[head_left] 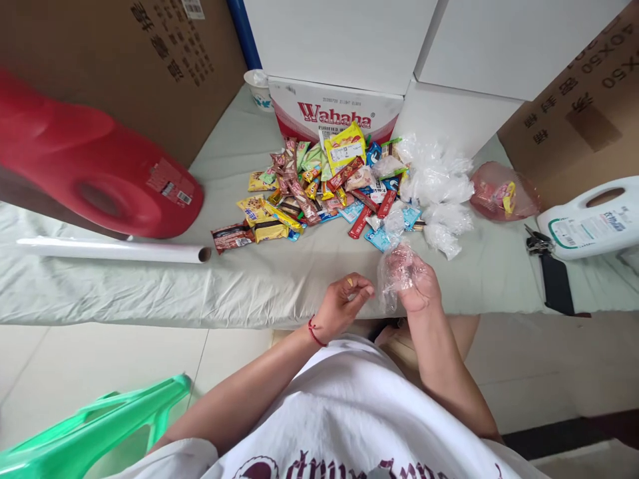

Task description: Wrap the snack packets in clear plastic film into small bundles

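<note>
My right hand (422, 283) has its fingers in or behind a crinkled clear plastic bag (387, 283) and grips it near the front of the cloth-covered surface. Just left of it, my left hand (344, 303) is curled, thumb close to the fingertips, with nothing visible in it and a gap between it and the bag. A red string bracelet (314, 332) circles the left wrist. Beyond both hands spreads a heap of wrapped snacks (304, 189) in yellow, brown, red and blue packets. Against the heap's right side lies a pile of clear plastic bags (439, 179).
A Wahaha carton (334, 110) stands behind the snacks, a paper cup (259, 90) beside it. On the left are a large red jug (114, 166) and a white roll (114, 251). To the right lie a pink bag (504, 189), keys (538, 241) and a white bottle (589, 219). A green stool (100, 426) stands below.
</note>
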`<state>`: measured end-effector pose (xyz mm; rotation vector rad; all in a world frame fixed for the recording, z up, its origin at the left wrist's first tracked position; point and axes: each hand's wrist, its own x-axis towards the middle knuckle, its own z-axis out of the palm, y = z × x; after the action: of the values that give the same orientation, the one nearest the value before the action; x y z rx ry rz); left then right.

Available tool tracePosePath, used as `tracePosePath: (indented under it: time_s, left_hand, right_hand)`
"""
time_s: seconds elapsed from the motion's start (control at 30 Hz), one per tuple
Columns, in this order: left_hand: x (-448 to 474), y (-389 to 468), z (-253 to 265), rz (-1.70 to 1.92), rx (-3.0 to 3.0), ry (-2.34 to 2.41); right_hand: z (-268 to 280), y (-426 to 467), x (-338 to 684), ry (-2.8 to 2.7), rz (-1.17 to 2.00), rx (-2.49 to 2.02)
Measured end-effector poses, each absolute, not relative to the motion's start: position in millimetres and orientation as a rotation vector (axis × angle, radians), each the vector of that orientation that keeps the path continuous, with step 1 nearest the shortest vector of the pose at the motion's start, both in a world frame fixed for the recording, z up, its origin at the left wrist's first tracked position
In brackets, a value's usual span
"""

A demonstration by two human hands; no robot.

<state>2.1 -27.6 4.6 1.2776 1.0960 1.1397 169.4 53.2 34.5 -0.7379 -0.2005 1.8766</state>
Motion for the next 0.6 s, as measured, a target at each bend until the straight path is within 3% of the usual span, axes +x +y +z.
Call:
tracePosePath:
  time_s: [0.23, 0.47, 0.6]
  left_hand:
    - [10, -26, 6, 1.12, 1.311, 1.21]
    - [8, -22, 4, 1.164, 0.958, 1.21]
    - [-15, -21, 10, 1.217, 0.752, 1.046]
  right_hand:
    - [25, 51, 162, -0.221, 1.795, -0.855]
    - [26, 11, 169, -1.215, 1.337, -1.261]
    - [18, 11, 189, -1.111, 1.337, -1.36]
